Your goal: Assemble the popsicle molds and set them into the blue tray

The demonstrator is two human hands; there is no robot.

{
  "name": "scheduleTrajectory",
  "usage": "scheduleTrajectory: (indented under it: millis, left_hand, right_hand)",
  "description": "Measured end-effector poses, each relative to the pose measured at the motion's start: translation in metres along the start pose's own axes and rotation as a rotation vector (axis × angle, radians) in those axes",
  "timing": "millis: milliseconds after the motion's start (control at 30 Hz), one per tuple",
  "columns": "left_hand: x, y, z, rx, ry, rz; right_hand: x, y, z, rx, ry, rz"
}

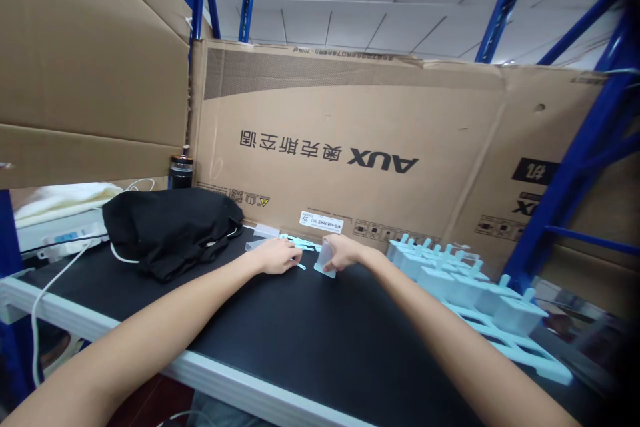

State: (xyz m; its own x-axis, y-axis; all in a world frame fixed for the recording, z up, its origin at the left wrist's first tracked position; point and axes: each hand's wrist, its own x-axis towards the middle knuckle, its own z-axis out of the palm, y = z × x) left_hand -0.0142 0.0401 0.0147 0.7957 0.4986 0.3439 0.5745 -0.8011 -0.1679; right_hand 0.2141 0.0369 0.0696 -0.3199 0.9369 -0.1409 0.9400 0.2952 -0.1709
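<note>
My right hand grips a translucent ice pop mold with a light blue rim resting at the mat. The fingers of my left hand are curled down over a light blue stick; only its end shows. Just behind that hand lie several light blue sticks in a loose pile. Another translucent mold lies on its side beyond my left hand, and part of one more shows by the wrist.
On the right, a light blue rack carries several ice pop molds with stick handles upright. A black cloth bundle lies at left, with a dark bottle behind. The cardboard wall closes off the back of the black mat.
</note>
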Motion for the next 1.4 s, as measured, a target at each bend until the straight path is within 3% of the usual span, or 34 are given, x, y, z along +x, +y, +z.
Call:
scheduleTrajectory:
  millis: [100, 233, 433, 567, 733, 967, 1200, 1400]
  left_hand:
    - [0.000, 0.003, -0.001, -0.037, 0.013, -0.005]
    - [0.002, 0.013, -0.002, -0.242, 0.090, -0.001]
    - [0.011, 0.022, -0.002, -0.615, 0.307, -0.095]
    - [0.011, 0.018, -0.002, -0.801, 0.319, -0.165]
    - [0.011, 0.018, -0.005, -0.989, 0.290, -0.155]
    - [0.015, 0.016, -0.002, -1.168, 0.394, -0.140]
    - [0.015, 0.013, -0.001, -1.008, 0.349, -0.249]
    - [0.014, 0.013, -0.005, -0.950, 0.414, -0.277]
  right_hand:
    - [-0.020, 0.012, 0.001, 0.094, 0.046, -0.069]
    - [-0.043, 0.026, 0.014, 0.588, 0.189, -0.128]
    - [-0.041, 0.021, 0.027, 0.983, 0.399, -0.261]
    - [-0.038, 0.020, 0.028, 1.007, 0.432, -0.280]
    - [-0.041, 0.026, 0.029, 1.062, 0.483, -0.283]
    - [-0.047, 0.019, 0.028, 1.138, 0.461, -0.273]
    - [-0.048, 0.023, 0.027, 1.145, 0.450, -0.276]
    - [-0.050, 0.028, 0.023, 1.173, 0.492, -0.250]
